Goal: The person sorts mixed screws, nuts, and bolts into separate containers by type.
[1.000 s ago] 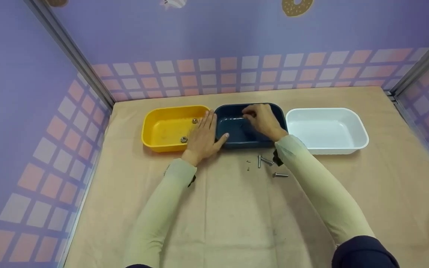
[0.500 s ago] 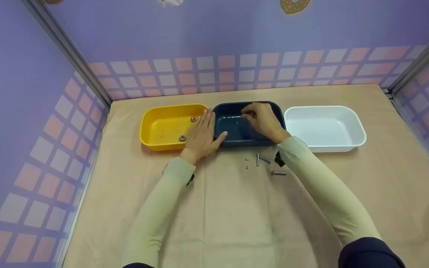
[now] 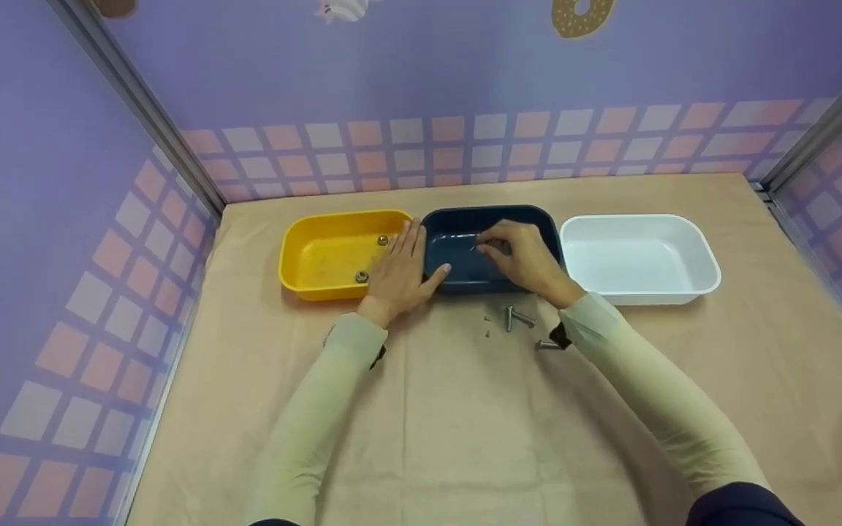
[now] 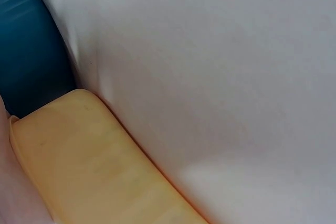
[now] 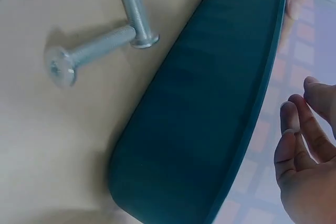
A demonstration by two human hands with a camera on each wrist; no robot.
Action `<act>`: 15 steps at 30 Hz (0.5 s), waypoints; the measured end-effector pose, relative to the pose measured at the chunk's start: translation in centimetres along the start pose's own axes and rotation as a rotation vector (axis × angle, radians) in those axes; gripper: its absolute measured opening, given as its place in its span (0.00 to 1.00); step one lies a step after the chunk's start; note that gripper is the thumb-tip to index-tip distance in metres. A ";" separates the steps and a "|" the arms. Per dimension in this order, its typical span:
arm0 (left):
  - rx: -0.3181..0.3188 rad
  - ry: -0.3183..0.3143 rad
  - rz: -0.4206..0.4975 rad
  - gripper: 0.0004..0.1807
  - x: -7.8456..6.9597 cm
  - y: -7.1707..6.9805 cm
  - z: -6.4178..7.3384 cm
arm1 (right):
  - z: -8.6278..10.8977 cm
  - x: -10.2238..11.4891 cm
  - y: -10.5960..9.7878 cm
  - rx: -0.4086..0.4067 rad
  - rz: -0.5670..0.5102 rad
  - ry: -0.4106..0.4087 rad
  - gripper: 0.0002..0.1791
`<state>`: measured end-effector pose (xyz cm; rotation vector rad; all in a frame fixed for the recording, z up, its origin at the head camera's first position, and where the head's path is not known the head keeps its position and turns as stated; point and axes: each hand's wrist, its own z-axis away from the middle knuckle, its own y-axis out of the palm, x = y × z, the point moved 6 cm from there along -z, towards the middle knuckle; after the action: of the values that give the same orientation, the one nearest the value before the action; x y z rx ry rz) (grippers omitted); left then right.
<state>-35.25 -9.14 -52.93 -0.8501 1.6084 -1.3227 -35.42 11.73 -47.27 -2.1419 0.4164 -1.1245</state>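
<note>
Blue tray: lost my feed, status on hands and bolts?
Left hand flat on blue tray rim. Right hand over tray, contents unclear. Bolts loose on cloth.

The middle tray [image 3: 465, 270] is dark blue (closer to teal in the right wrist view). Left of it stands a yellow tray [image 3: 322, 256] with two silvery nuts [image 3: 361, 275] inside; right of it, a plain white tray [image 3: 640, 256]. In front of the blue tray lie silver-grey bolts [image 3: 517, 317] on the bench [image 3: 465, 424], which is covered in tan paper. Both sleeves [image 3: 633, 380] are pale cream. Behind the blue tray, the walls [image 3: 465, 88] are lilac with a band of pink and white squares.
</note>
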 end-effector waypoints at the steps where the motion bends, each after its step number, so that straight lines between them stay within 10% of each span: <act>1: 0.000 0.002 0.000 0.51 0.0 0.0 0.0 | 0.3 0.2 0.0 0.000 -0.002 -0.009 0.08; 15: -0.034 0.001 0.011 0.51 0.0 0.0 0.1 | 3.8 2.2 0.3 0.017 -0.038 -0.075 0.09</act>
<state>-35.12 -9.15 -52.93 -0.8592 1.6384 -1.2918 -31.06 11.91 -47.65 -2.1777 0.3314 -1.0607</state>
